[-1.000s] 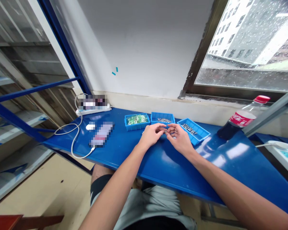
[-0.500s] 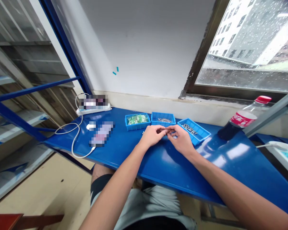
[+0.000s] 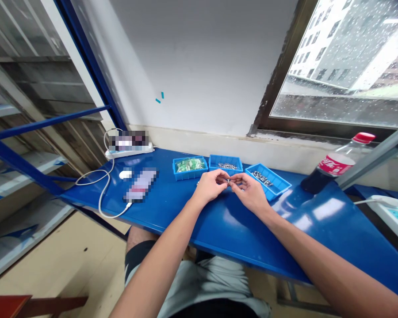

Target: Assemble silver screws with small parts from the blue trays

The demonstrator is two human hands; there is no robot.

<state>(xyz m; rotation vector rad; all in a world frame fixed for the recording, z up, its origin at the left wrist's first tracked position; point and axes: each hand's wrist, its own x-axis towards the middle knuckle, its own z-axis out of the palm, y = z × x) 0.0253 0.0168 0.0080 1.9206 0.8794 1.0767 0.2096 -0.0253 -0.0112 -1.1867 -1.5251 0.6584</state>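
My left hand (image 3: 211,184) and my right hand (image 3: 246,187) meet fingertip to fingertip above the blue table. Between their pinched fingers sits a small silvery metal piece (image 3: 228,180), mostly hidden and too small to name. Just behind the hands is a blue bin (image 3: 225,159) of small metal parts. To the right, partly behind my right hand, lies another blue bin (image 3: 278,186) with short metal pieces. On the left, a third blue bin (image 3: 190,174) contains small green-and-clear packets.
A cola bottle (image 3: 334,165) stands at the right by the window. A phone (image 3: 141,185) with a white cable (image 3: 102,203) lies left on the blue table (image 3: 172,207). A power strip (image 3: 130,152) rests against the wall; another (image 3: 393,214) is at far right.
The fingers of both hands have shifted slightly, and the small metal piece between them now shows. The bins, bottle and phone stay where they were.
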